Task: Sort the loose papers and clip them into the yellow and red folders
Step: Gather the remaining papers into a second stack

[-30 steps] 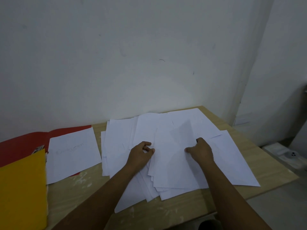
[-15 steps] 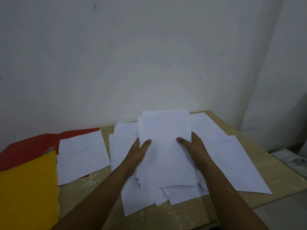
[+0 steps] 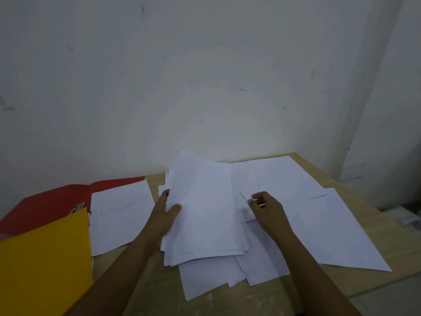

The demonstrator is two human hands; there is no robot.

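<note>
partly hidden: left hand [image 3: 164, 216] fingers behind gathered papers [image 3: 205, 215].

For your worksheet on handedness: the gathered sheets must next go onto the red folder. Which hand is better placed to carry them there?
Left. The left hand already grips the stack of papers and is nearer the red folder; the right hand is farther away.

Pale light-wood tabletop [image 3: 159, 290], scuffed with whitish smears along the near edge. Behind it, plain off-white plaster wall [image 3: 205, 76], marked with small dark specks and one thin curved scratch (right of centre). Vertical wall corner [image 3: 350, 110] at right. Blurred pale object on floor [image 3: 410, 215], far right, not identifiable.
</note>
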